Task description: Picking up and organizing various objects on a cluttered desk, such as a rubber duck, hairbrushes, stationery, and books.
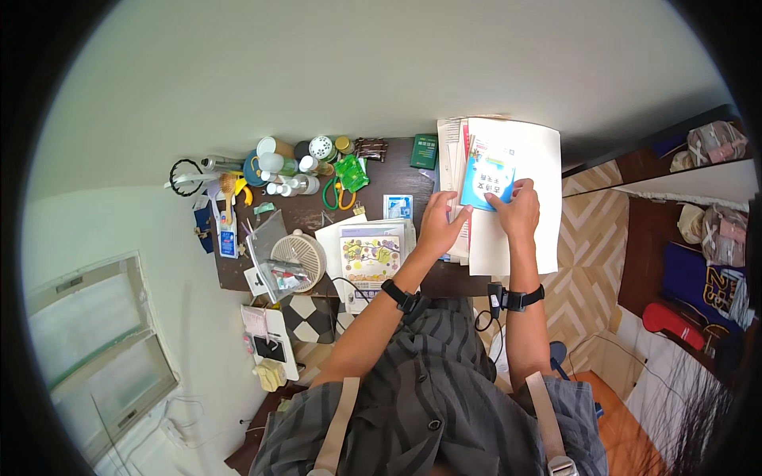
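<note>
My right hand (519,211) grips the lower right corner of a small blue booklet (483,175), its thumb on the printed cover. The booklet lies over a large white sheet of paper (536,154), which tops a stack of papers and books (452,143) at the desk's right end. My left hand (443,223) is at the left side of this stack, fingers apart and thumb close to the booklet's lower edge. Nothing shows in its grasp. A small green book (424,152) lies just left of the stack, by the wall.
Left of my hands lies a pile of books (372,256) beside a round beige fan (300,256) and a clear zip pouch (280,268). Bottles (297,184), scissors (340,196) and a green packet (351,172) crowd the dark desk (381,172) near the wall. Cables hang from both wristbands (405,297).
</note>
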A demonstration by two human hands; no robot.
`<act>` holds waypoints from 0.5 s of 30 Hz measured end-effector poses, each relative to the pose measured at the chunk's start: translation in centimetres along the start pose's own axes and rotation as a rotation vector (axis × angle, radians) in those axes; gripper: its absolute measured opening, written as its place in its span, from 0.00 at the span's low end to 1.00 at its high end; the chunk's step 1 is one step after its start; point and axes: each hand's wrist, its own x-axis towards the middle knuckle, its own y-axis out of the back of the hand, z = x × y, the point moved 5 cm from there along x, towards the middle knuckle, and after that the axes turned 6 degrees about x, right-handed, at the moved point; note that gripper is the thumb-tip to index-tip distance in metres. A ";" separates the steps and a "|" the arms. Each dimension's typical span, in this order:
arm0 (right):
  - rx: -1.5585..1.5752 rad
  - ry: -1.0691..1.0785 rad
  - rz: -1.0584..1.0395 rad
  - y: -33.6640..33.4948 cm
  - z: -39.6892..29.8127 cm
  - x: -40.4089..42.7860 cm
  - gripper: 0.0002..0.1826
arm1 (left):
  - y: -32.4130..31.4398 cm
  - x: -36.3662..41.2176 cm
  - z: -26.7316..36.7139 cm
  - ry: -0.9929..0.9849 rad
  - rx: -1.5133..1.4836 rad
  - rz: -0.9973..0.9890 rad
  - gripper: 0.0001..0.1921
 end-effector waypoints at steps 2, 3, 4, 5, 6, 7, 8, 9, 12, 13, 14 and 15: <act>0.060 -0.058 0.028 -0.2 0.3 0.2 0.34 | 0.3 0.7 0.1 0.038 0.029 -0.046 0.30; 0.053 -0.052 0.040 -0.2 1.0 1.0 0.34 | -0.2 1.3 0.3 0.055 0.024 -0.053 0.31; 0.108 -0.078 -0.065 -1.2 1.9 2.0 0.33 | -0.7 1.9 0.6 0.071 0.020 -0.063 0.31; 0.166 -0.102 -0.181 -1.6 1.7 2.6 0.32 | -0.6 2.4 0.6 0.019 0.153 -0.031 0.29; 0.164 -0.095 -0.174 -1.1 1.4 3.0 0.32 | -0.6 2.9 0.6 0.012 0.148 -0.027 0.29; 0.177 -0.091 -0.238 -0.9 1.1 3.3 0.32 | -0.8 3.5 0.2 0.075 0.093 -0.092 0.28; 0.193 -0.089 -0.308 -1.1 0.7 3.3 0.31 | -0.9 3.7 -0.5 0.143 0.042 -0.158 0.27; 0.407 -0.061 -0.375 -1.5 -0.2 3.1 0.28 | -1.0 4.0 -1.3 0.218 -0.115 -0.202 0.27; 0.817 0.021 -0.588 -3.4 -2.3 -1.1 0.23 | 1.0 2.0 -3.5 0.348 -0.485 -0.073 0.25; 0.897 0.005 -0.648 -3.6 -2.3 -2.8 0.22 | 2.0 0.5 -3.8 0.378 -0.580 -0.096 0.24; 0.997 0.009 -0.692 -3.8 -2.3 -4.6 0.20 | 3.2 -1.4 -3.7 0.410 -0.677 -0.124 0.24; 0.902 0.065 -0.716 -3.9 -1.1 -5.7 0.20 | 4.2 -3.0 -2.5 0.362 -0.732 -0.120 0.24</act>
